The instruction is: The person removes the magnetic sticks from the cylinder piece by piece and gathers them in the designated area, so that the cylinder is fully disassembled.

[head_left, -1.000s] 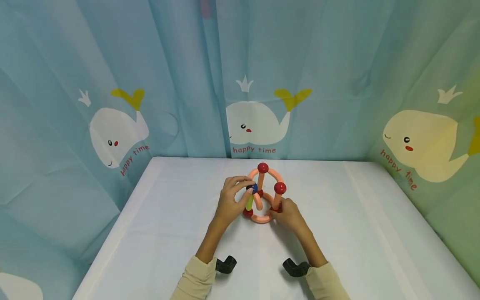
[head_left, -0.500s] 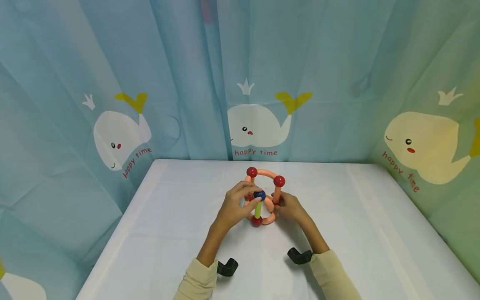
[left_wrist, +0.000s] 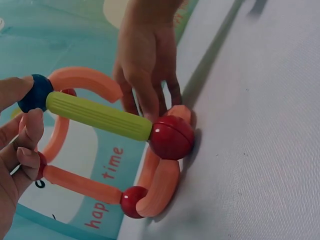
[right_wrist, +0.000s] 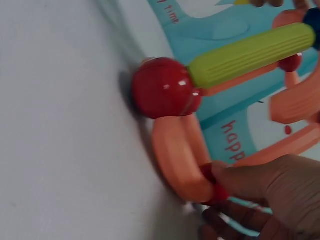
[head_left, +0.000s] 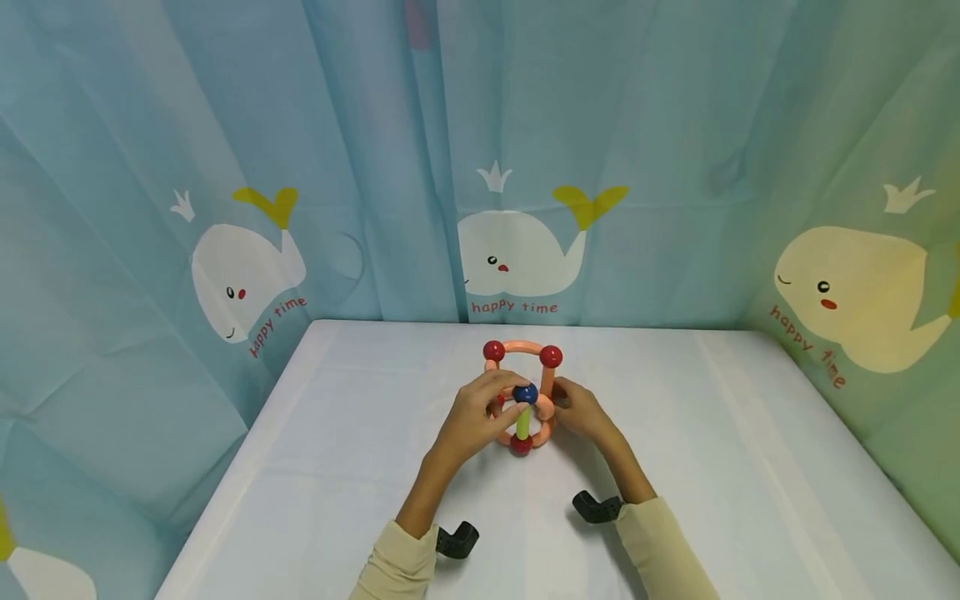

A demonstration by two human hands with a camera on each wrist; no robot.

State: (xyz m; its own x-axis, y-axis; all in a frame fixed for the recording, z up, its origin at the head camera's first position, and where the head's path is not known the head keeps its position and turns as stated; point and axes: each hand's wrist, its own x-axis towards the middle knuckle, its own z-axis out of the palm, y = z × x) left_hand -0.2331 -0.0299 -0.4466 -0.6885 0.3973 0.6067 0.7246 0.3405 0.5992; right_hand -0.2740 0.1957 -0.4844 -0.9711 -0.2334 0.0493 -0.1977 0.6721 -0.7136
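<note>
A magnetic rod-and-ball frame stands on the table, made of orange rods, a green rod [head_left: 522,422] and several balls. My left hand [head_left: 474,415] pinches the blue ball [head_left: 526,393] on top of the upright green rod. Under that rod sits a red ball [left_wrist: 172,137] at the base. From the blue ball a curved orange rod [left_wrist: 87,80] reaches out with one end free. My right hand [head_left: 583,410] grips a low red ball [right_wrist: 219,191] at the base's right side, thumb against it. Two red balls, one at left [head_left: 493,351] and one at right [head_left: 551,357], top the far uprights.
The white table [head_left: 360,375] extends around the frame on all sides. A pale blue whale-print curtain [head_left: 390,167] hangs along its back and sides. Black curved pieces stick out at the left wrist [head_left: 457,540] and right wrist [head_left: 597,507].
The frame has turned counterclockwise seen from above: the blue ball and green rod came right and nearer, the far red balls shifted left and back. Both hands kept hold, the left hand moving right.
</note>
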